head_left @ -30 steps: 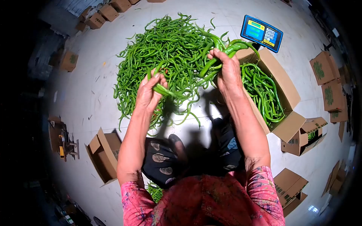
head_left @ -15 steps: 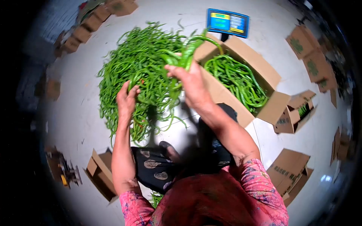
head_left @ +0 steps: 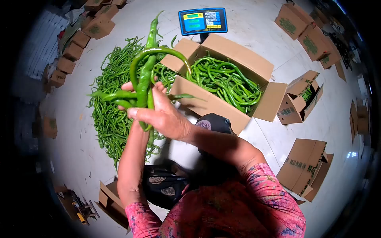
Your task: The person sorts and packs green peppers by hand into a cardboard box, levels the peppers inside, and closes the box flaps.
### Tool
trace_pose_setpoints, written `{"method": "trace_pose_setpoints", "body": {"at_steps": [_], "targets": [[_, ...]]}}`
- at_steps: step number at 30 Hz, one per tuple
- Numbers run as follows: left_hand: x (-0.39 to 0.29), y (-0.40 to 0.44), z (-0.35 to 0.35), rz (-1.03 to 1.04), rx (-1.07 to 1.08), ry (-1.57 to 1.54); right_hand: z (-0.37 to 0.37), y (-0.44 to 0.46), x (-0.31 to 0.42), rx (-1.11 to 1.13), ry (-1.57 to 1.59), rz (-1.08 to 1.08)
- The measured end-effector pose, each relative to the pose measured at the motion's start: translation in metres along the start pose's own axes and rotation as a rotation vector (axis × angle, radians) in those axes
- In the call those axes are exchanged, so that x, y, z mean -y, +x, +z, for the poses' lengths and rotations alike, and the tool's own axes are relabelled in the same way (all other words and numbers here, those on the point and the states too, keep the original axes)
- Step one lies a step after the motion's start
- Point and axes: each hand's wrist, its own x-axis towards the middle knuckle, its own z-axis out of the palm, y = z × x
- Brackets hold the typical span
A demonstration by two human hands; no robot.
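Note:
Long green chili peppers (head_left: pixel 145 75) form a loose bunch in front of me, one curling over in an arc. My right hand (head_left: pixel 164 117) is closed around the bunch, its thumb across the lower ends. Right behind the peppers is my left hand (head_left: pixel 127 86), mostly hidden; the fingers that show press against the same bunch. A large pile of green chili peppers (head_left: pixel 113 103) lies on the floor beneath and to the left. To the right, an open cardboard box (head_left: pixel 212 104) holds more peppers (head_left: pixel 228 85).
A scale display (head_left: pixel 203 21) stands behind the box. At right are a smaller open carton (head_left: pixel 291 108) with some green inside and a folded-open carton (head_left: pixel 301 166). Another open carton (head_left: pixel 109 196) sits at lower left. Boxes line the left and right sides.
My left hand has come up from the pile to meet my right hand at the bunch. The right hand has shifted left and away from the box. The view has turned somewhat.

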Motion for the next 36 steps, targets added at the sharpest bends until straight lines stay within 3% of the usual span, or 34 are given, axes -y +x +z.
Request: {"method": "trace_pose_setpoints", "body": {"at_steps": [1, 4, 6, 8, 11, 12, 14, 17, 19, 21, 25, 32, 36], "targets": [[0.007, 0.007, 0.015, 0.022, -0.039, -0.035, -0.004, -0.001, -0.003, 0.013, -0.004, -0.013], [0.038, 0.027, 0.063, 0.416, 0.151, 0.549, -0.007, -0.001, 0.006, -0.02, 0.069, -0.034], [0.043, 0.065, 0.079, -0.038, 0.002, 0.196, -0.012, 0.001, 0.007, -0.061, 0.099, -0.051], [0.042, 0.07, 0.075, -0.033, 0.116, 0.611, -0.015, 0.003, 0.008, -0.089, 0.151, -0.068], [0.051, 0.068, 0.017, -0.067, 0.015, 0.427, -0.021, 0.004, 0.014, -0.123, 0.102, -0.093], [0.049, 0.069, -0.01, -0.106, 0.033, 0.151, -0.022, 0.005, 0.014, -0.158, 0.102, -0.105], [0.039, 0.05, -0.009, -0.103, 0.074, -0.134, -0.029, 0.005, 0.011, -0.184, -0.005, -0.102], [0.002, 0.014, 0.041, 0.057, 0.166, -0.166, -0.033, 0.01, 0.009, -0.251, 0.058, -0.098], [-0.011, -0.017, 0.041, 0.028, -0.378, 0.358, -0.036, 0.012, 0.004, -0.319, 0.117, -0.112], [-0.024, -0.03, 0.014, 0.003, -0.319, 0.344, -0.042, 0.017, 0.0, -0.38, 0.078, -0.119], [-0.051, -0.049, 0.063, 0.183, -0.225, 0.343, -0.046, 0.02, -0.006, -0.42, 0.044, -0.129], [-0.062, -0.061, 0.095, 0.271, -0.25, 0.428, -0.028, 0.017, -0.011, -0.251, -0.31, 0.017], [-0.063, -0.063, 0.086, 0.285, -0.232, 0.348, -0.031, 0.02, -0.026, -0.184, -0.497, -0.06]]}}
